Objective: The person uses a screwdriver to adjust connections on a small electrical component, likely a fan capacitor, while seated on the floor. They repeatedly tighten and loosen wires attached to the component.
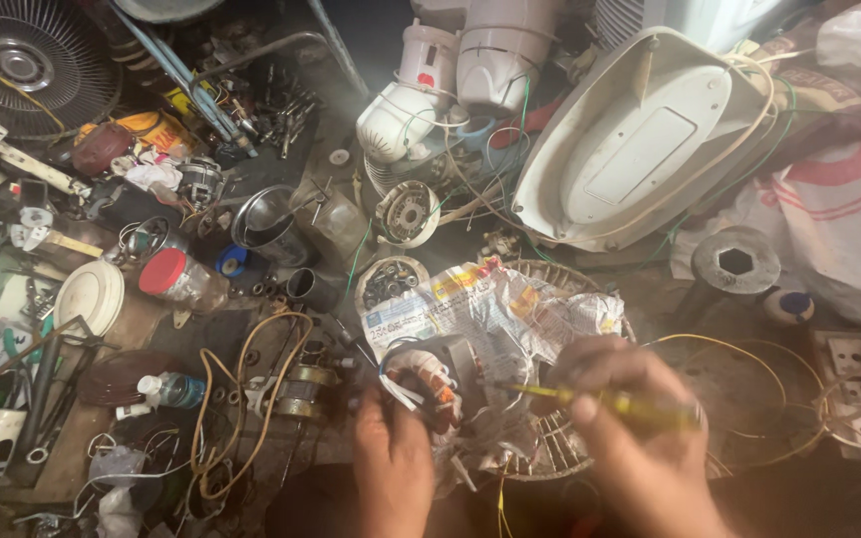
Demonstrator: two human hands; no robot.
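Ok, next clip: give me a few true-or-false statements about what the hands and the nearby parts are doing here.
1. The right hand holds a yellow-handled screwdriver. True.
2. The left hand holds a hammer. False: it grips a wound motor stator.
3. Crumpled newspaper lies under the stator. True.
4. The white fan base stands upright on its foot. False: it lies tipped with its underside showing.
5. A jar with a red lid lies left of the hands. True.
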